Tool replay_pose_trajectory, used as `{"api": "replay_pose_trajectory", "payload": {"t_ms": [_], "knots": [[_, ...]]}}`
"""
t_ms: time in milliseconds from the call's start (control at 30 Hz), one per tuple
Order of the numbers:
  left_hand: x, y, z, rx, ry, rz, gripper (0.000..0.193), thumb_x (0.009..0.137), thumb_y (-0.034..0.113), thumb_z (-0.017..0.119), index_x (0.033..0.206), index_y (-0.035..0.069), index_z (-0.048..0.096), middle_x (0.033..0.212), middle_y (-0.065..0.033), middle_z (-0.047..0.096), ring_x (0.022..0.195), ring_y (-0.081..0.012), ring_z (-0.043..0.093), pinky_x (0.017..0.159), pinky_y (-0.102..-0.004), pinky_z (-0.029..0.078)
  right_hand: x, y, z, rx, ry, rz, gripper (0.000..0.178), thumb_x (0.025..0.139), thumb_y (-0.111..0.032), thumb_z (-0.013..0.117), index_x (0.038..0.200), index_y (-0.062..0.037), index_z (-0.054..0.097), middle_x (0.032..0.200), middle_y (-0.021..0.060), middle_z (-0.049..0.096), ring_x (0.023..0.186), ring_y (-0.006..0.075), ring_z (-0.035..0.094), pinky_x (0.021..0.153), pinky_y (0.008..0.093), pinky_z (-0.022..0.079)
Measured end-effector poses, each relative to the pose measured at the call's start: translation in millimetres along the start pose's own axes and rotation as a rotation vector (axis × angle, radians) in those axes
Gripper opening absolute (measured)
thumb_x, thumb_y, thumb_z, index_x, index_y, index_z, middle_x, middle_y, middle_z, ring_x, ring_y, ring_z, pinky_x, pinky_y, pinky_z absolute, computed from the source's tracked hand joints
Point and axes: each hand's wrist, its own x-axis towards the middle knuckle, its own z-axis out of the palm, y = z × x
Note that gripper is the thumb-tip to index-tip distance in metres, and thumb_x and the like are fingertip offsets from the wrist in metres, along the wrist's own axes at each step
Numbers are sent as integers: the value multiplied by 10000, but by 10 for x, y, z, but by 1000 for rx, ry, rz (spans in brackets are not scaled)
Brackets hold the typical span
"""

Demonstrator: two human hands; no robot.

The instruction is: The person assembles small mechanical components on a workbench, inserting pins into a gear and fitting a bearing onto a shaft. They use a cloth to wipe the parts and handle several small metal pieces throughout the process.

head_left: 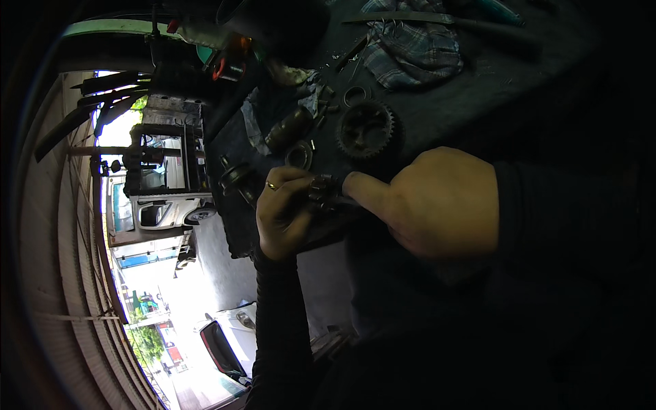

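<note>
My left hand (pixel 281 215), with a ring on one finger, pinches a small dark metal part (pixel 323 186) with ridges, close to the bench edge. From the right comes my right hand (pixel 441 201), its back up and fingers curled underneath, mostly hidden. One of its digits points at the metal part, its tip right beside it; whether they touch is hard to tell in the dim light. Just beyond the hands lie a toothed gear wheel (pixel 365 130) and a metal ring (pixel 298 156). A flanged shaft-like part (pixel 236 178) lies left of my left hand.
On the dark workbench (pixel 471 102) are a metal cylinder (pixel 290 130), a thin ring (pixel 355 96), a plaid cloth (pixel 413 51) and a long flat tool (pixel 400 16). A vise-like dark block (pixel 179 72) stands far left. Beyond the bench are parked vehicles, including a white car (pixel 232 342).
</note>
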Motion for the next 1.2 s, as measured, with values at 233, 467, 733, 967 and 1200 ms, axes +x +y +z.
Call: {"api": "replay_pose_trajectory", "payload": {"t_ms": [233, 467, 733, 967, 1200], "knots": [[-52, 28, -29, -18, -17, -43, 292, 731, -44, 665, 1022, -17, 679, 1023, -112, 626, 917, -228, 624, 785, -308, 504, 72, 98, 262, -117, 317, -116, 273, 831, -63, 631, 1085, -11, 547, 511, 82, 580, 428, 233, 600, 385, 344, 451], [-23, 1, -15, 55, -12, -14, 296, 733, -4, 661, 1027, -20, 691, 1020, -113, 634, 958, -245, 604, 839, -334, 483, 101, 155, 283, -123, 368, -155, 252, 826, -60, 634, 1053, 2, 544, 537, 86, 598, 460, 241, 623, 408, 341, 471], [-29, -24, 27, 153, 42, 57, 316, 699, 10, 664, 1011, -5, 708, 988, -107, 646, 983, -285, 585, 890, -378, 456, 119, 142, 261, -46, 328, -134, 211, 815, -35, 639, 998, 14, 546, 567, 110, 614, 485, 253, 635, 431, 349, 492], [-22, -5, 33, 198, 41, 65, 310, 706, -6, 666, 1013, 1, 713, 980, -105, 651, 982, -286, 583, 883, -376, 458, 156, 162, 306, 141, 404, -80, 161, 829, -32, 621, 973, 13, 563, 611, 132, 631, 547, 281, 659, 491, 370, 523], [-47, 14, 32, 193, 67, 67, 356, 677, -57, 644, 1018, 14, 721, 974, -100, 658, 956, -278, 588, 866, -365, 462, 187, 101, 272, 279, 296, 6, 128, 842, -37, 600, 962, 5, 582, 685, 159, 651, 631, 289, 680, 564, 379, 539]]}}
